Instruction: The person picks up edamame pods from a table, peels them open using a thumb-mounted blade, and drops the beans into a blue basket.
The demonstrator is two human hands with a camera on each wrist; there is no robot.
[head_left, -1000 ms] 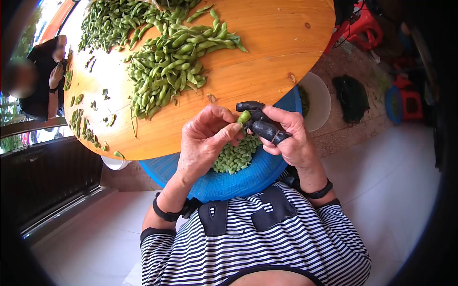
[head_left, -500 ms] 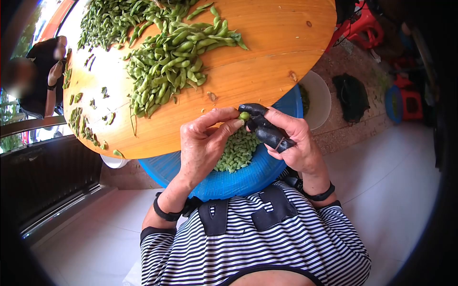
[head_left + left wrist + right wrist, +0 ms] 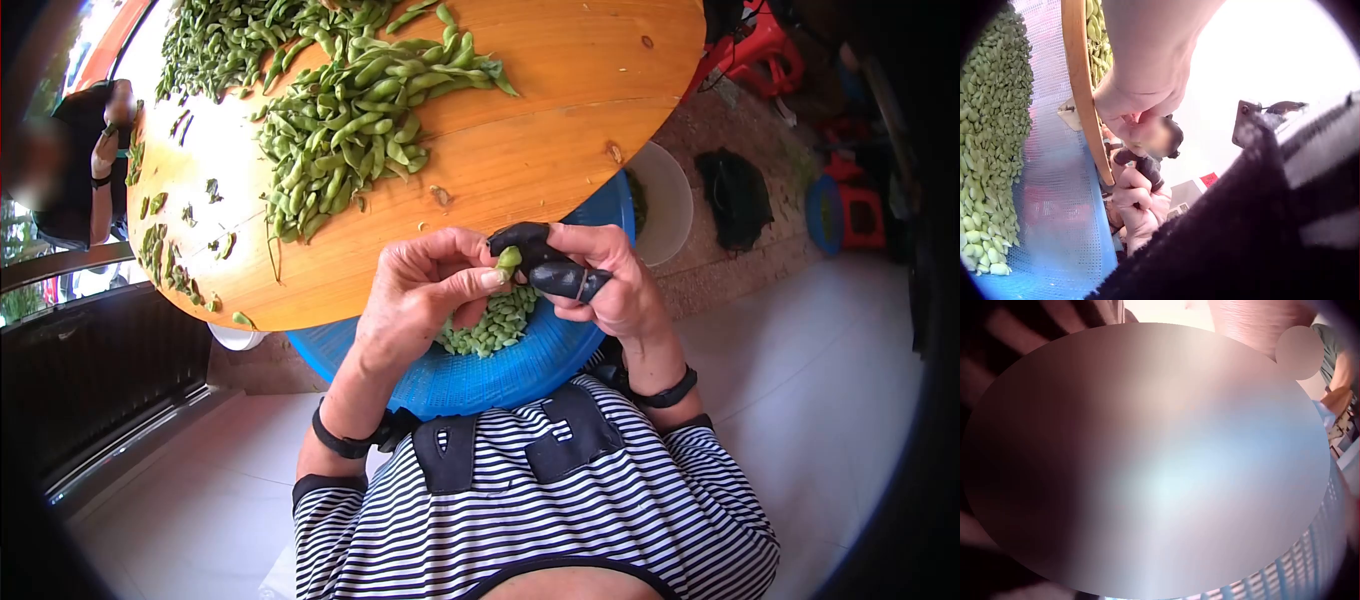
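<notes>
Head view: left hand (image 3: 408, 290) pinches pod (image 3: 510, 258), long axis slanting up-right.

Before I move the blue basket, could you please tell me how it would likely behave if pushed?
The blue basket has a mesh wall, so it may flex slightly. The beans heaped inside probably add weight and could slide if it tilts.

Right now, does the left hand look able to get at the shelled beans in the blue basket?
Probably yes: the shelled beans lie uncovered in the blue basket below the left hand, though its fingers pinch a green pod, which they would likely have to let go of first.
</notes>
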